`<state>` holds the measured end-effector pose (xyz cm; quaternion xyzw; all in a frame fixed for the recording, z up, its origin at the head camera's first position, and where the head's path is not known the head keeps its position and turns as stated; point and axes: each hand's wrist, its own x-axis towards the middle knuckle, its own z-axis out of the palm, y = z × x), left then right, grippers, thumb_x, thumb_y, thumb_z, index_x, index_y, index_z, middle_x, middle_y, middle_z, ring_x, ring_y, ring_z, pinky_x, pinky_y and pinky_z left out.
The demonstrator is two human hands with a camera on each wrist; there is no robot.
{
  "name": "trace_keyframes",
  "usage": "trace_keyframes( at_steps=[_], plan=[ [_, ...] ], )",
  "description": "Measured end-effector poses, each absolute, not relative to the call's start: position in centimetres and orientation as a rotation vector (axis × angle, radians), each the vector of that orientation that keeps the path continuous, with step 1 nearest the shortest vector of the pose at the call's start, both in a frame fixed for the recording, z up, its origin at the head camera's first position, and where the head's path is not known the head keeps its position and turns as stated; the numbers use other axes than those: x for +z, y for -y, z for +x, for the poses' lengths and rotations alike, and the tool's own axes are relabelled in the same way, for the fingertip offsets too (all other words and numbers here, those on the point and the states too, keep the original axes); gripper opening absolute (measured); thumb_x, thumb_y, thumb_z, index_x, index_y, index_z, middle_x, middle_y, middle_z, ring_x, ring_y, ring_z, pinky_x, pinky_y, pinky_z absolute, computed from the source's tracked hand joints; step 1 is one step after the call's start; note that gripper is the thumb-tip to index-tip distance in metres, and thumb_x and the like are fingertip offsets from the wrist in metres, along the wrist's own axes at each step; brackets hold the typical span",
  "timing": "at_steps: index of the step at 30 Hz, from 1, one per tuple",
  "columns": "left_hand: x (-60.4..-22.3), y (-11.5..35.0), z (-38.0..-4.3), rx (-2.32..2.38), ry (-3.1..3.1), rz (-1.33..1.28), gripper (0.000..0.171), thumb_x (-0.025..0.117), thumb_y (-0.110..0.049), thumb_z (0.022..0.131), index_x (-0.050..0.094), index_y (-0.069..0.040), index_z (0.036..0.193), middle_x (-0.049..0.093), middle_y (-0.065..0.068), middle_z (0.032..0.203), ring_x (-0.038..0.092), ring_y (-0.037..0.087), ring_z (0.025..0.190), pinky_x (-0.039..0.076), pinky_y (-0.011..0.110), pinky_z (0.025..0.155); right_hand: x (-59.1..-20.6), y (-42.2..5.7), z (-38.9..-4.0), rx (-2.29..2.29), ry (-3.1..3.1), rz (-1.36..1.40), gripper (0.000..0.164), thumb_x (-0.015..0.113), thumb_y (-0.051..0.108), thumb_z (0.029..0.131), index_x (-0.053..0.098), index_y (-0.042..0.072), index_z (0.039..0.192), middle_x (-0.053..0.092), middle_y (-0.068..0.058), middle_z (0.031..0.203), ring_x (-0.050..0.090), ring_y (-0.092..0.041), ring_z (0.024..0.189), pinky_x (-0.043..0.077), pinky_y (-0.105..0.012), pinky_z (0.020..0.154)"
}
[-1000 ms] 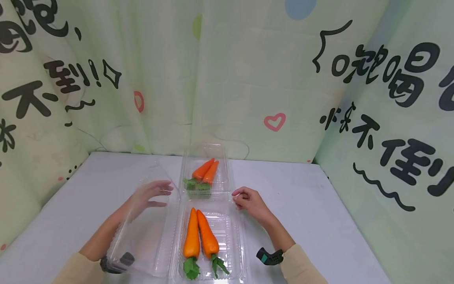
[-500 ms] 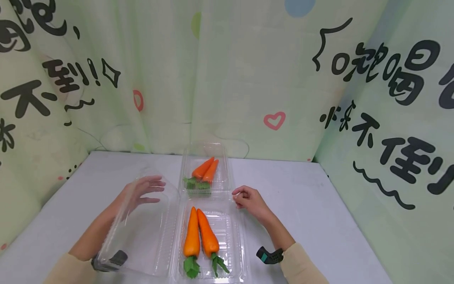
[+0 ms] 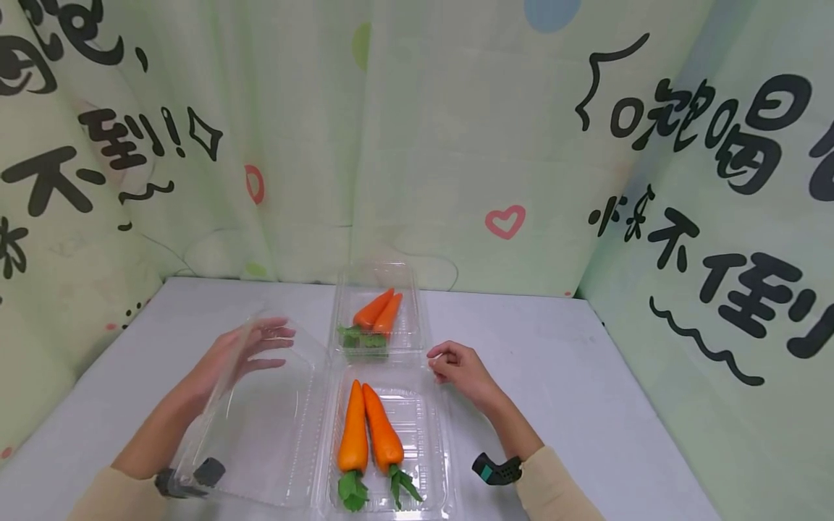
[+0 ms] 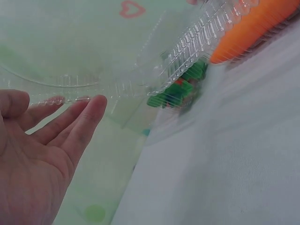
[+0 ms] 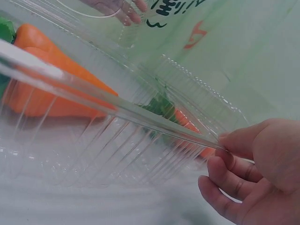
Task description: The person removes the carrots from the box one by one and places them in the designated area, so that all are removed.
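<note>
A clear plastic clamshell container (image 3: 417, 412) lies on the table in the head view, with its lid (image 3: 260, 441) raised and tilted out to the left. Inside the base two orange carrots (image 3: 353, 434) with green tops lie side by side, thin ends pointing away from me. My left hand (image 3: 250, 351) stands at the far end of the lid; in the left wrist view its straight fingers (image 4: 86, 124) touch the lid's edge. At the far right corner of the base, my right hand (image 3: 459, 370) pinches the rim between thumb and fingers, seen closely in the right wrist view.
Just behind stands a second clear plastic container (image 3: 409, 340), with two orange carrots (image 3: 384, 311) with green tops inside. A white table (image 3: 541, 405) bears everything. Pale green curtains (image 3: 417, 145) with dark lettering hang around its back and sides.
My left hand has moved left, and the lid has swung further out with it. My right hand and the carrots have stayed in place.
</note>
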<state>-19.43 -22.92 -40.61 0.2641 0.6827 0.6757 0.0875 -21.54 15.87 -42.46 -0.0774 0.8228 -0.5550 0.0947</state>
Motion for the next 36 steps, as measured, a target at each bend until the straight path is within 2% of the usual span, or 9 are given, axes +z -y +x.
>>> trace_keyframes(
  at_steps=[7, 13, 17, 23, 29, 36],
  plan=[
    [-40.6, 23.8, -19.3, 1.975, -2.16, 0.688, 0.042, 0.028, -0.02, 0.108, 0.042, -0.002, 0.142, 0.061, -0.008, 0.13, 0.06, 0.005, 0.118, 0.053, 0.023, 0.092, -42.4, -15.9, -21.5, -1.642, -2.44, -0.232, 0.022, 0.056, 0.006, 0.095, 0.059, -0.008, 0.111, 0.059, -0.034, 0.092, 0.056, -0.019, 0.07, 0.055, -0.021, 0.073],
    [-40.2, 24.6, -19.0, 1.932, -2.267, 0.631, 0.044, 0.028, -0.024, 0.108, 0.041, 0.0, 0.143, 0.062, -0.012, 0.126, 0.061, 0.004, 0.116, 0.054, 0.021, 0.09, -43.6, -16.2, -22.4, -1.645, -2.44, -0.229, 0.022, 0.055, 0.006, 0.095, 0.059, -0.008, 0.112, 0.059, -0.035, 0.094, 0.056, -0.018, 0.07, 0.055, -0.022, 0.072],
    [-40.0, 25.3, -18.9, 1.995, -2.196, 0.678, 0.042, 0.028, -0.019, 0.108, 0.043, -0.001, 0.141, 0.063, -0.012, 0.125, 0.061, 0.007, 0.117, 0.054, 0.023, 0.09, -45.5, -16.6, -23.6, -1.668, -2.437, -0.215, 0.022, 0.058, 0.01, 0.095, 0.061, -0.004, 0.111, 0.062, -0.028, 0.089, 0.056, -0.016, 0.069, 0.055, -0.02, 0.07],
    [-40.1, 26.3, -18.9, 1.998, -2.11, 0.739, 0.043, 0.019, -0.017, 0.108, 0.04, -0.006, 0.144, 0.062, -0.011, 0.128, 0.06, 0.006, 0.119, 0.053, 0.022, 0.092, -45.7, -16.8, -23.7, -1.677, -2.43, -0.238, 0.022, 0.059, 0.012, 0.095, 0.061, -0.004, 0.11, 0.063, -0.021, 0.085, 0.056, -0.014, 0.068, 0.054, -0.018, 0.069],
    [-40.5, 27.4, -18.8, 1.974, -2.009, 0.754, 0.047, 0.011, -0.021, 0.108, 0.038, -0.012, 0.146, 0.06, -0.011, 0.132, 0.058, 0.005, 0.122, 0.051, 0.021, 0.095, -45.7, -16.9, -23.8, -1.674, -2.412, -0.271, 0.025, 0.06, 0.012, 0.095, 0.06, -0.006, 0.112, 0.062, -0.022, 0.085, 0.056, -0.014, 0.068, 0.054, -0.018, 0.069],
    [-41.1, 28.2, -18.8, 1.931, -1.982, 0.826, 0.046, 0.012, -0.014, 0.108, 0.031, -0.011, 0.15, 0.057, -0.006, 0.139, 0.055, 0.004, 0.125, 0.047, 0.017, 0.099, -46.0, -17.1, -23.8, -1.657, -2.423, -0.258, 0.027, 0.058, 0.013, 0.096, 0.059, -0.006, 0.114, 0.06, -0.028, 0.088, 0.056, -0.017, 0.07, 0.055, -0.022, 0.071]
  ],
)
